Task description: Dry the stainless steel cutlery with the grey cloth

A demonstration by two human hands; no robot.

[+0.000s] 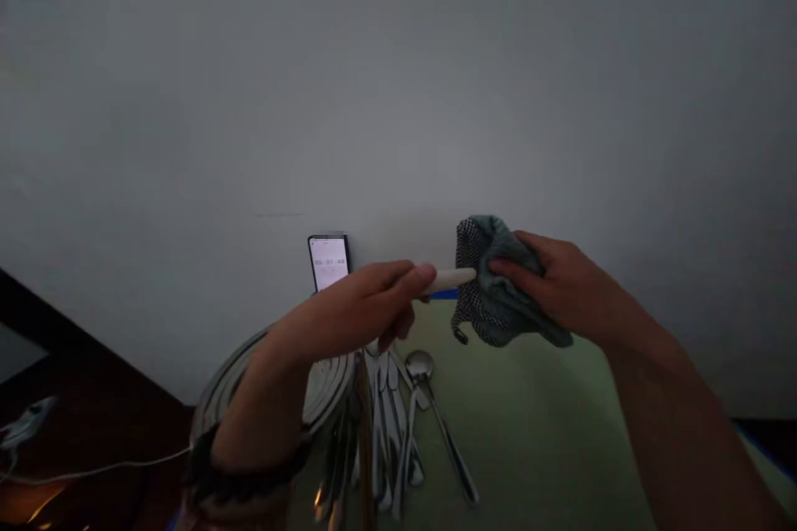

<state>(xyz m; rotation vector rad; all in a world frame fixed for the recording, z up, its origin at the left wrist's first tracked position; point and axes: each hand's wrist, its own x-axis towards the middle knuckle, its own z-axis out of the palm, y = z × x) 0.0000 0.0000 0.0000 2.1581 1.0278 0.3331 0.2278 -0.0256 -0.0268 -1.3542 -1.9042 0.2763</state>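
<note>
My left hand (358,307) is closed round a slim white piece with a rounded end (454,279), perhaps a utensil's handle; its other end is hidden in the fingers. The exposed end points right and meets a grey-green cloth (507,307) with a black-and-white checked side. Bunched up, the cloth is gripped between the thumb and fingers of my right hand (564,278). Both hands are raised above the table. Beneath the left hand lie several metal knives (387,402) and a round-bowled spoon (448,431), handles toward me.
A pale green table (529,431) stands against a grey-white wall (398,99). Leaning on the wall is a phone (329,261) with a lit timer screen. Round plates or lids (215,394) sit on the left, partly behind my left arm. A white cable (105,469) runs at lower left.
</note>
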